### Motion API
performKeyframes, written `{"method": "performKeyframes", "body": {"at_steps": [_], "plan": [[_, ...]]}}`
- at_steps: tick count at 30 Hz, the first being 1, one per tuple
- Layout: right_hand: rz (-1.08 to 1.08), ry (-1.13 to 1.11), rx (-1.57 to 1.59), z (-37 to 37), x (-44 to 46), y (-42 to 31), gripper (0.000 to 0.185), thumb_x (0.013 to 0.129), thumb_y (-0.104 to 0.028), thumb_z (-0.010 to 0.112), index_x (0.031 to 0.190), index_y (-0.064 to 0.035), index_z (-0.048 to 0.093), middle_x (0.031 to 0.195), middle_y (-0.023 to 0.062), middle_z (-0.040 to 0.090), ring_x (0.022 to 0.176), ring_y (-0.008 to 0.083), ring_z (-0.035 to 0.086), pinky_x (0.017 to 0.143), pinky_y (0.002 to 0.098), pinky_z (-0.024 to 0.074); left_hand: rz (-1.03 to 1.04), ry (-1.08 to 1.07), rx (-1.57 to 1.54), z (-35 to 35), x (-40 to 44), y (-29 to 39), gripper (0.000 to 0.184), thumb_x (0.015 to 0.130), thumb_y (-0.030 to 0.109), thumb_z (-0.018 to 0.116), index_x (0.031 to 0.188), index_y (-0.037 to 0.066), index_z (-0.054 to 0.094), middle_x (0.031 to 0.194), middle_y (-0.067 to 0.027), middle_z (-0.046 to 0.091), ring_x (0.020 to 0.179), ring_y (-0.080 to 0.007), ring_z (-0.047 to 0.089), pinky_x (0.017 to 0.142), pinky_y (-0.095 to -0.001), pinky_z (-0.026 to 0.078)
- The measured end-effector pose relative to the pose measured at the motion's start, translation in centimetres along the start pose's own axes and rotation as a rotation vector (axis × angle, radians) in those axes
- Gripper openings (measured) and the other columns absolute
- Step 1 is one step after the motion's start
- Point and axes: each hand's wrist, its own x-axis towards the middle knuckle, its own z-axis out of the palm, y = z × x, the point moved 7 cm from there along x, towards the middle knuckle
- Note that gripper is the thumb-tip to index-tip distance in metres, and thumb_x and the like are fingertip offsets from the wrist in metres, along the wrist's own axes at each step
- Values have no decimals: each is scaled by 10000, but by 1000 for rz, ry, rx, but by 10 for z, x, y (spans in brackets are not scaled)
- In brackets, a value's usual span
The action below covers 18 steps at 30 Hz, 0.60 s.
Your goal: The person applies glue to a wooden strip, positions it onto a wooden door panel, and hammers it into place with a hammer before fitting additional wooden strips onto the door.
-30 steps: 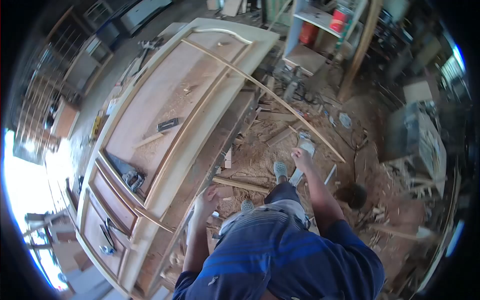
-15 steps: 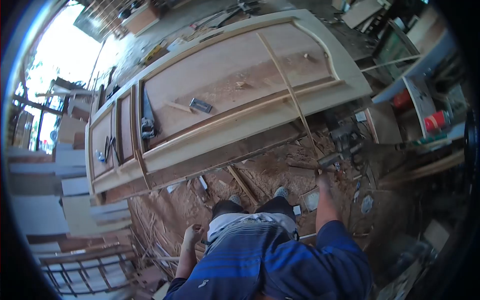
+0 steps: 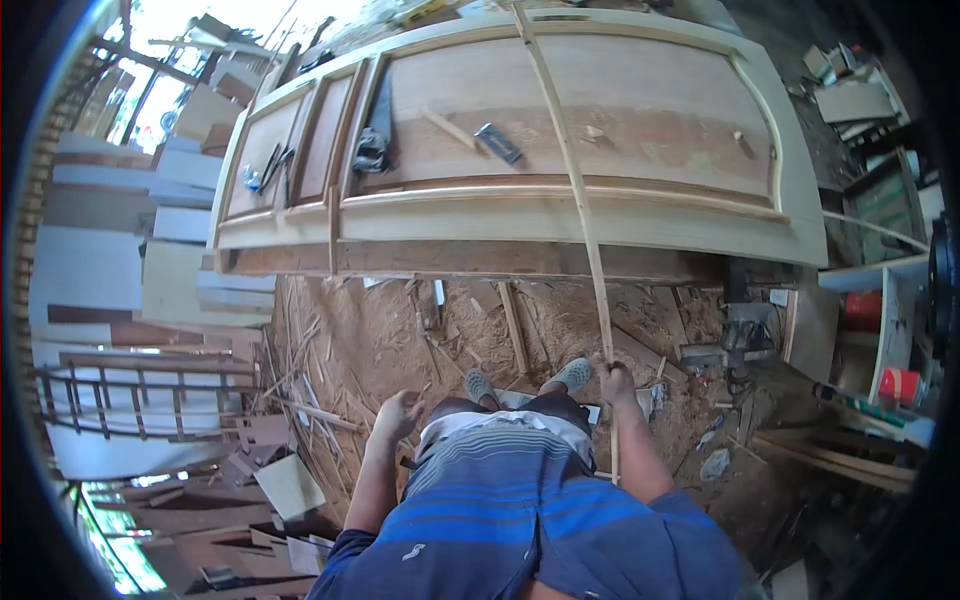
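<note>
My right hand [image 3: 616,382] is closed round a long thin wooden strip [image 3: 575,180], whose far part lies across a large panelled wooden door [image 3: 430,228]. The strip's near end reaches down past my hand. My left hand [image 3: 400,414] hangs in the air to the left of my body, its fingers curled and apart, with nothing seen in it. On the door lie a black and silver tool [image 3: 498,143], a short wood piece [image 3: 451,129], a handsaw [image 3: 375,135] and pliers [image 3: 270,168]. A short strip [image 3: 333,228] crosses the door's near edge.
Sawdust and wood scraps cover the floor [image 3: 380,310] around my feet. Stacked boards [image 3: 95,270] stand at the left, near a dark rack [image 3: 140,400]. To the right are a metal clamp or machine [image 3: 745,335] and a shelf holding a red can [image 3: 900,385].
My view has turned, so the door now lies level across the front. My right hand has drawn the long strip nearer to my body. My left hand stays low at my left side.
</note>
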Motion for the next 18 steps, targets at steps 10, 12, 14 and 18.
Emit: {"method": "performKeyframes", "body": {"at_steps": [10,12,14,18], "plan": [[-131,-134,-81,43,-45,-191,678,1108,-678,544,1174,-15,670,1018,354,741,1049,597,696,859,638,547,358,-57,-179,-43,6,120,575,1030,435,797,1424,26,711,1342,-207,785,1264,-330,758,1082,-437,594],[-157,-189,-110,55,-69,-248,640,1110,-659,559,1169,-30,663,1026,338,745,1051,585,698,858,628,542,389,-112,-447,-33,12,119,563,1060,416,782,1411,-17,698,1320,-208,789,1253,-302,760,1066,-425,602],[-174,-233,-153,79,-94,-300,631,1103,-655,578,1170,-33,660,1031,334,748,1056,585,697,866,631,539,431,-162,-739,-21,24,104,510,1096,372,752,1381,-48,694,1279,-203,795,1231,-277,762,1057,-415,613],[-194,-325,-292,155,-133,-380,563,1072,-592,661,1221,-50,686,1081,344,763,1096,564,720,916,624,570,353,-294,-1067,-60,37,44,428,1128,314,710,1341,-56,689,1253,-213,791,1196,-279,772,1070,-432,629]]}}
